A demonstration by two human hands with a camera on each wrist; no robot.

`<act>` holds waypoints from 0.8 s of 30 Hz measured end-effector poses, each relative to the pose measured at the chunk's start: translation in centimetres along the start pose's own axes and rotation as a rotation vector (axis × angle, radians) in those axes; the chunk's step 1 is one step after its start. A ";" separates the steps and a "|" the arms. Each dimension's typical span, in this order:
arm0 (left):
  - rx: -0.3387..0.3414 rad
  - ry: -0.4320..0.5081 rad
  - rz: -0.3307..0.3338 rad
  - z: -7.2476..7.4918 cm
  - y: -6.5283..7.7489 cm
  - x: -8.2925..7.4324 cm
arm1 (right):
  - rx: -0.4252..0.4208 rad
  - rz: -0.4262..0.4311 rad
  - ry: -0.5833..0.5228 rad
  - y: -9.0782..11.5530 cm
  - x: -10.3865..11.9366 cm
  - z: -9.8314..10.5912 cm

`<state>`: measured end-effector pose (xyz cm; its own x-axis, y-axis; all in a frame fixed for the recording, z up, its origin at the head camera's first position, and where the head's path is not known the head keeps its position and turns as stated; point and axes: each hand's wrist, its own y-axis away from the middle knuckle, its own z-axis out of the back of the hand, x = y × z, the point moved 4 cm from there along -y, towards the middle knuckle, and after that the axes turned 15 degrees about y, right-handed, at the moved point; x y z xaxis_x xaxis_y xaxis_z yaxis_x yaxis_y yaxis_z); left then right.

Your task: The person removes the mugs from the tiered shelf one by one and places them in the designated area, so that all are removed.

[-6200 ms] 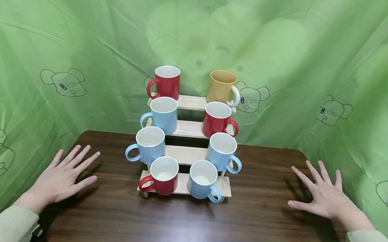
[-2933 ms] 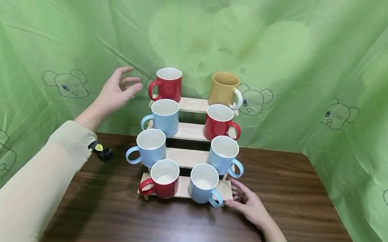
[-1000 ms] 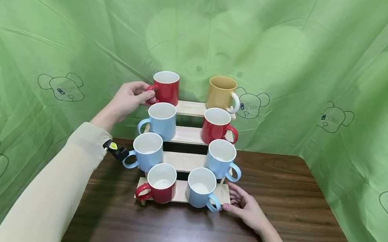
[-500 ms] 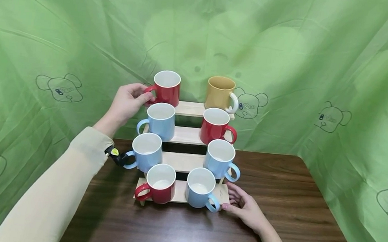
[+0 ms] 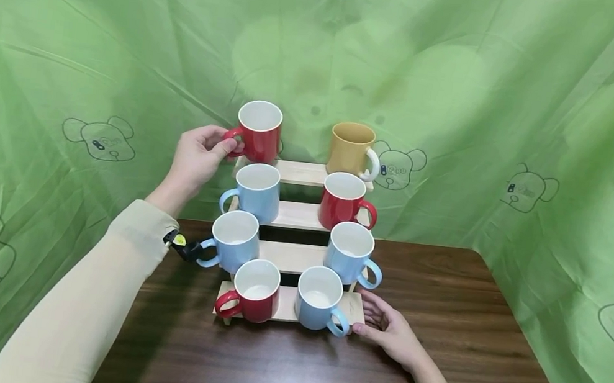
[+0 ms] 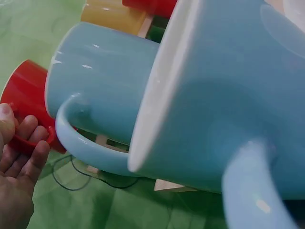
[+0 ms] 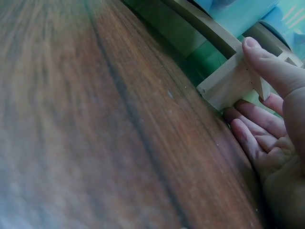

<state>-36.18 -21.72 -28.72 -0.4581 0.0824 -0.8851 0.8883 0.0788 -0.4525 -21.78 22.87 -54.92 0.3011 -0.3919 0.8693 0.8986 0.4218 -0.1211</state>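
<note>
In the head view my left hand (image 5: 198, 155) pinches the handle of a red mug (image 5: 264, 143) at the left of the top shelf. That mug is upright with a white inside, its base hidden behind a light blue mug (image 5: 261, 202). The left wrist view shows the thumb and fingers round the handle of the red mug (image 6: 28, 90). My right hand (image 5: 393, 331) grips the right end of the lowest shelf of a four-step wooden rack (image 5: 351, 305). In the right wrist view its thumb lies on the rack's end (image 7: 228, 81), with fingers curled below.
A tan mug (image 5: 345, 152) with a white handle stands at the top right. Below are another red mug (image 5: 336, 204), light blue mugs (image 5: 348, 252) and a red mug (image 5: 258, 305) in pairs. The rack stands on a dark wooden table (image 5: 287, 377) before a green curtain (image 5: 159, 45).
Over the earlier frames my left hand reached up and took the red mug's handle; the mug has since risen a little and shifted left. My right hand came to the rack and stays there.
</note>
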 end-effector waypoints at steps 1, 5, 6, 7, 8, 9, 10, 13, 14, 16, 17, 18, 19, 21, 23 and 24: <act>-0.002 0.004 -0.002 0.0 0.0 -0.2 | -0.002 -0.006 0.001 0.1 -0.1 0.0; -0.019 0.018 -0.023 -0.1 0.1 -0.9 | -0.015 -0.019 0.005 0.4 -0.3 0.1; -0.024 0.026 -0.029 -0.1 0.1 -1.1 | -0.017 -0.021 0.005 0.5 -0.3 0.1; -0.029 0.029 -0.036 0.0 0.1 -1.3 | -0.017 -0.020 0.005 0.5 -0.4 0.1; -0.033 0.028 -0.043 0.0 0.1 -1.5 | -0.015 -0.017 0.004 0.5 -0.4 0.1; -0.036 0.030 -0.045 0.1 0.2 -1.6 | -0.013 -0.014 0.002 0.4 -0.3 0.1; -0.037 0.024 -0.050 0.2 0.3 -1.8 | -0.009 -0.012 -0.003 0.4 -0.3 0.1; -0.039 0.006 -0.062 0.5 0.5 -2.1 | -0.002 -0.010 -0.022 0.3 -0.1 0.0; -0.040 0.005 -0.066 0.6 0.6 -2.1 | -0.001 -0.011 -0.026 0.3 -0.1 0.0; -0.048 0.010 -0.080 0.9 0.7 -2.3 | 0.001 -0.015 -0.031 0.2 -0.1 -0.1; -0.052 0.011 -0.087 1.1 0.8 -2.5 | 0.001 -0.017 -0.030 0.1 -0.1 -0.1; -0.057 0.023 -0.095 1.3 0.9 -2.6 | 0.002 -0.018 -0.029 0.1 -0.1 -0.1; -0.062 0.034 -0.099 1.4 1.0 -2.7 | 0.002 -0.020 -0.027 0.1 -0.1 -0.1; -0.067 0.056 -0.102 1.8 1.3 -3.1 | 0.002 -0.025 -0.025 0.0 -0.1 -0.1; -0.070 0.073 -0.100 2.0 1.5 -3.3 | 0.003 -0.025 -0.026 0.0 -0.2 -0.1; -0.071 0.090 -0.098 2.1 1.7 -3.4 | 0.004 -0.026 -0.026 0.0 -0.1 -0.1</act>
<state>-33.09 -23.98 -26.71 -0.5463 0.1597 -0.8222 0.8362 0.1610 -0.5243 -21.77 22.81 -55.11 0.2694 -0.3816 0.8842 0.9048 0.4148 -0.0966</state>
